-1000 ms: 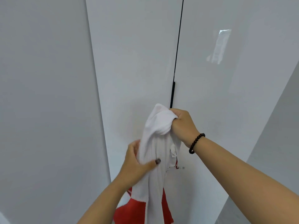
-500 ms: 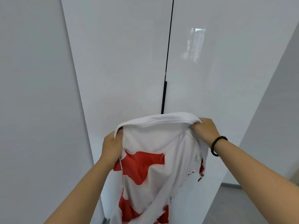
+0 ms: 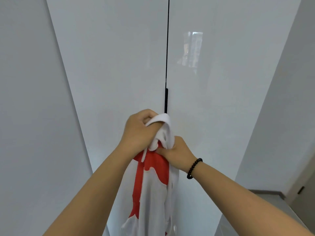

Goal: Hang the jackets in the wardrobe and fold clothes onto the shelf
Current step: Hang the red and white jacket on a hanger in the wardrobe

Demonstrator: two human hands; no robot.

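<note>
A white jacket with red patches and a white zipper [image 3: 153, 188] hangs down in front of me, bunched at its top. My left hand [image 3: 139, 130] grips the gathered white collar at the top. Just below and to the right, my right hand [image 3: 177, 153], with a black bead bracelet on the wrist, clutches the same bunched fabric. Both hands are held close together right in front of the closed glossy white wardrobe doors [image 3: 119, 65]. A slim black handle [image 3: 166, 100] runs along the gap between the two doors, just above my hands.
A plain white wall panel [image 3: 30, 116] fills the left side. Another white wall [image 3: 281, 116] angles in on the right. Low at the right edge, a grey floor strip [image 3: 265, 193] and part of a door [image 3: 305, 188] show.
Half a second ago the jacket was spread wide between my hands. Both hands have come together and the collar is now bunched, left hand on top, right hand below.
</note>
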